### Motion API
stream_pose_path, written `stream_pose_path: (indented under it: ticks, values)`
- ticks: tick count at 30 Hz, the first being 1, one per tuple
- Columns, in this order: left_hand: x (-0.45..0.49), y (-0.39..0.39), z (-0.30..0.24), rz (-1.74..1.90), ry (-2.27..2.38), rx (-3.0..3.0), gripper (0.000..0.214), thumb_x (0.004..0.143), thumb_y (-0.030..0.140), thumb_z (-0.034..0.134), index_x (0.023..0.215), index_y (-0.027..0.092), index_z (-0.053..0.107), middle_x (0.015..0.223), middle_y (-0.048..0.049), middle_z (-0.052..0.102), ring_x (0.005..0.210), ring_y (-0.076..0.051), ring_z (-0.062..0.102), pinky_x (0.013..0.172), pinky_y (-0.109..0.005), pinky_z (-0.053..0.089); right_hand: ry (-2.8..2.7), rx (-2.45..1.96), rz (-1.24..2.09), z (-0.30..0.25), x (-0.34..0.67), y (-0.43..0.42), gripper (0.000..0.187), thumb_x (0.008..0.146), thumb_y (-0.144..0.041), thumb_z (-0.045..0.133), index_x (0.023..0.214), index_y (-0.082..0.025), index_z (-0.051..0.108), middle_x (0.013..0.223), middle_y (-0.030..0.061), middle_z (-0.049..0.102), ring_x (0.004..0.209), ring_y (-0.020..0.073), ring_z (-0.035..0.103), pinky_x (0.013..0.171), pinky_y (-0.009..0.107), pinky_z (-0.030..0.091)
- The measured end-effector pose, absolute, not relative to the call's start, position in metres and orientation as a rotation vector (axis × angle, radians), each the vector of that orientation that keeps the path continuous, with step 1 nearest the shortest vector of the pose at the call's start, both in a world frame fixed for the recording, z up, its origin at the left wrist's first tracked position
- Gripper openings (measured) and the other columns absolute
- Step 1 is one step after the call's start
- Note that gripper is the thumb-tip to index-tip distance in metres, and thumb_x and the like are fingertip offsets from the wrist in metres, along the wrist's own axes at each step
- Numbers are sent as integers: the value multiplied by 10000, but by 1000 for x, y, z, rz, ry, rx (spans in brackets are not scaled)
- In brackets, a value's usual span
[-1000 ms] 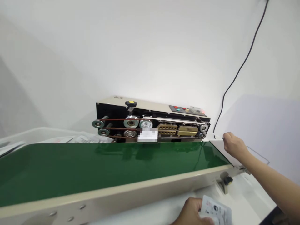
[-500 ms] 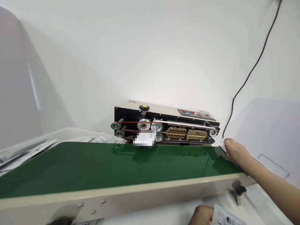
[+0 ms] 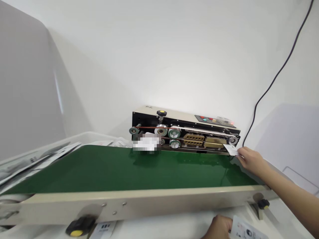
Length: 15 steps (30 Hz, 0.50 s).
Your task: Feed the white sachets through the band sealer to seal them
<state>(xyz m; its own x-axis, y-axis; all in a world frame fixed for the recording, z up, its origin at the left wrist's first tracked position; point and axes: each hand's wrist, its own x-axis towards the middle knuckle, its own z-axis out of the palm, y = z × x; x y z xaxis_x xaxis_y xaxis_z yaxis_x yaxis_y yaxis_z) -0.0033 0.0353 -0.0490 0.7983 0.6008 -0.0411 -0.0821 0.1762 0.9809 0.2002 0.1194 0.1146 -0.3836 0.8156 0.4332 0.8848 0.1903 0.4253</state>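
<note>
A band sealer (image 3: 186, 119) with metal pulleys and brass blocks stands behind a green conveyor belt (image 3: 104, 172). At its right end, my right hand (image 3: 251, 161) pinches a small white packet (image 3: 231, 150), its upper edge beside the end pulleys. Low in the view, my left hand (image 3: 218, 227) is closed on printed white packets (image 3: 248, 229), partly cut off by the frame; how many is unclear. Another white packet (image 3: 147, 142), blurred by pixelation, is at the left pulleys above the belt, apart from both hands.
A white bin (image 3: 84, 135) with several printed packets (image 3: 47, 159) lies left of the belt. Black knobs (image 3: 81, 226) project from the belt's front frame. A control panel (image 3: 214, 120) sits on the sealer, and a black cable (image 3: 279, 73) hangs along the wall.
The camera view has shifted, moving the machine rightward in the picture. The pixelated packet has travelled left along the sealer. My right hand has brought its packet further left, against the end pulleys.
</note>
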Motion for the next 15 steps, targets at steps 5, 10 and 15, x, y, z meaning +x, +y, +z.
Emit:
stream_pose_path:
  ticks: [5,10,15]
  values:
    - [-6,30,-38,532,517,1251,338,514,244,750,823,112,715,872,-54,711,819,-245,649,763,-351,496,-2300,-1609,-953,116,181,110,162,847,-280,405,779,-181,512,767,71,578,616,175,552,540,265,378]
    - [-5,22,-27,508,603,1170,255,517,124,670,768,125,714,773,-36,713,697,-202,648,653,-299,487,-2049,-1415,-996,122,164,85,170,839,-303,444,856,-167,544,822,90,632,715,194,602,597,275,433]
    - [-4,13,-15,525,672,1148,178,566,95,622,733,98,681,602,-11,652,480,-119,544,477,-229,421,-1839,-1489,-730,110,145,5,192,800,-368,506,821,-192,579,735,55,659,608,165,606,505,254,415]
